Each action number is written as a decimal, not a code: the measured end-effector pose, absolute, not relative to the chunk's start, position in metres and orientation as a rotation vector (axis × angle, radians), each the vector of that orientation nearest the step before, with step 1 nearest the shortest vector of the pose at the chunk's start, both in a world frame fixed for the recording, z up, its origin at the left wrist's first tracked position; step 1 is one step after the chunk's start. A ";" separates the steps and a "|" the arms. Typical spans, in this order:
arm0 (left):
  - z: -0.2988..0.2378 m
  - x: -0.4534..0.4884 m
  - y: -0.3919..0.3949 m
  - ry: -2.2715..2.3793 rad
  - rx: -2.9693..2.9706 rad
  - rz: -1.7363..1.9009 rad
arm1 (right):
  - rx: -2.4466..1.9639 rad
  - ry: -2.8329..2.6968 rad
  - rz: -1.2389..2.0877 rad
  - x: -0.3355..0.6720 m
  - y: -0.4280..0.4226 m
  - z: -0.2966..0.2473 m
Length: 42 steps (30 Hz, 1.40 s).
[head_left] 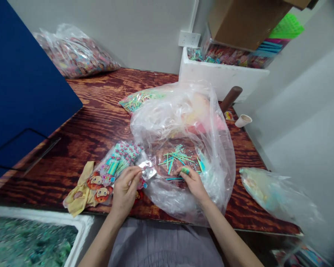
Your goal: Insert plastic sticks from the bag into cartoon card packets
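Note:
My left hand (125, 189) is pinched closed on the edge of a small silver foil packet (149, 170). My right hand (193, 183) has its fingers drawn together over the large clear plastic bag (225, 163), beside thin green and blue sticks (172, 157) in a loose heap. Something green shows at its fingertips, and I cannot tell whether it is held or worn on a finger. Left of my left hand lies a bag of printed wrappers (122, 154) with cartoon heads on some. A crumpled yellow cloth-like piece (82, 194) lies partly under them.
Behind the bag sits a packet of coloured sticks (141, 98). A white foam box (211, 74), a brown rod (231, 98) and a paper cup (243, 120) stand at the back right. A blue panel (25, 89) borders the left; another plastic bag (267, 189) lies right.

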State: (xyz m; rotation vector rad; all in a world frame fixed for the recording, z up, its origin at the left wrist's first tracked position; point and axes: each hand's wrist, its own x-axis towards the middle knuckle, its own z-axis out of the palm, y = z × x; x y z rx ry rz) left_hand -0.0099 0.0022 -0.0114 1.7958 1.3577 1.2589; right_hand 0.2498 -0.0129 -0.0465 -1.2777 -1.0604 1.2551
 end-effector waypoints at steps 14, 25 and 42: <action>-0.016 0.015 -0.007 1.217 1.651 1.162 | -0.757 -0.460 1.595 0.175 0.019 0.042; -0.014 0.011 -0.009 1.207 1.978 1.082 | -1.053 -0.756 1.664 0.180 0.014 0.050; -0.012 0.008 -0.012 1.187 2.178 1.072 | -1.093 -0.658 1.724 0.177 0.020 0.050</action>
